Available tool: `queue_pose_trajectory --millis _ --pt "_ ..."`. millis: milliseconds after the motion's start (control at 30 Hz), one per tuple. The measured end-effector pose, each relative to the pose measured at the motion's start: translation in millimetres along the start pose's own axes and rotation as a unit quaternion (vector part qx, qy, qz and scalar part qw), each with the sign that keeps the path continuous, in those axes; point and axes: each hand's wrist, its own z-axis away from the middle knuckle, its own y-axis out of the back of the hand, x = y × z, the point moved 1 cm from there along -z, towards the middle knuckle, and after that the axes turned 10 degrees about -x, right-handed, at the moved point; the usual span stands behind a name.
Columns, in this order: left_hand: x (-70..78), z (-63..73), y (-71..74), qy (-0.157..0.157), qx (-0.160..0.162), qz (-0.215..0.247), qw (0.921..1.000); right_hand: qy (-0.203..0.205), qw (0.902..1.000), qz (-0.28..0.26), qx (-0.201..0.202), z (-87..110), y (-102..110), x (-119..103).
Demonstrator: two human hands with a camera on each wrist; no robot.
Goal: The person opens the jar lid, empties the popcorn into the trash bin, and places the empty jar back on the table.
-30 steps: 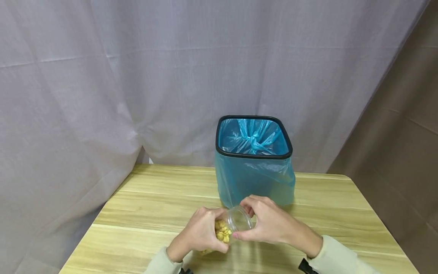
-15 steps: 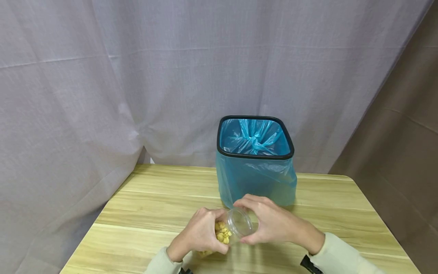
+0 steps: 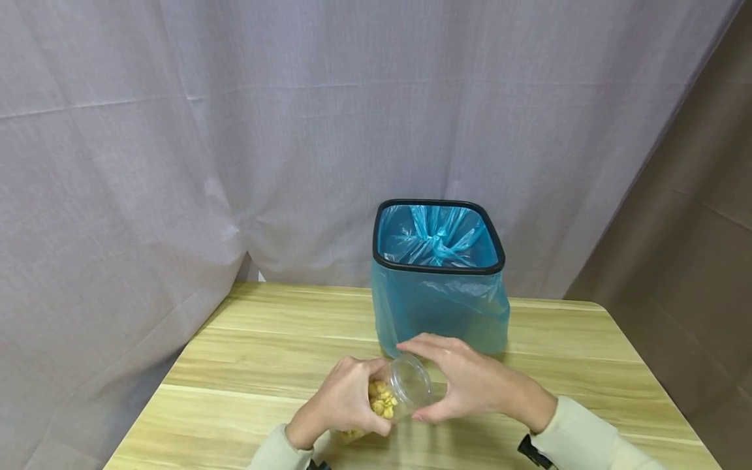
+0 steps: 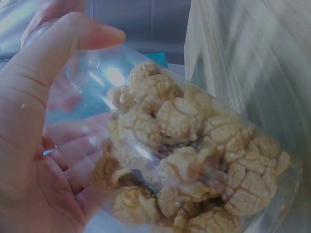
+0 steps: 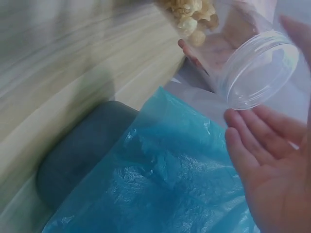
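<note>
My left hand (image 3: 346,395) grips a clear plastic jar (image 3: 383,399), tilted on its side above the table. Inside are pale yellow popcorn pieces (image 4: 180,145), gathered toward the jar's base in the left wrist view. At the end facing right is a clear round lid (image 3: 412,380), also seen in the right wrist view. My right hand (image 3: 470,382) is spread around that end, thumb below and fingers above. In the right wrist view its fingertips (image 5: 233,116) lie close beside the lid's rim; whether any touch it I cannot tell.
A bin (image 3: 440,313) with a black rim and a blue plastic liner stands just behind my hands. Everything is on or over a wood-grain table (image 3: 252,365). Grey curtains (image 3: 294,143) hang behind and to the left, a brown one (image 3: 675,261) to the right.
My right hand's fingers have loosened from around the lid and spread apart, the thumb moving off to the right. The left hand and jar have stayed nearly in place.
</note>
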Motion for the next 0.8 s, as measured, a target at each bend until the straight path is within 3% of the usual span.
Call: queue_pose_trajectory --millis 367,800 --pt "1.5 0.7 -1.3 0.019 0.006 -0.017 0.9997 -0.084 0.9943 -0.059 0.026 0.3 2.0 3.6" --pt "3.3 0.0 -0.8 0.022 0.004 -0.033 0.9992 -0.102 0.9932 -0.051 0.023 0.7 -4.1 -4.3"
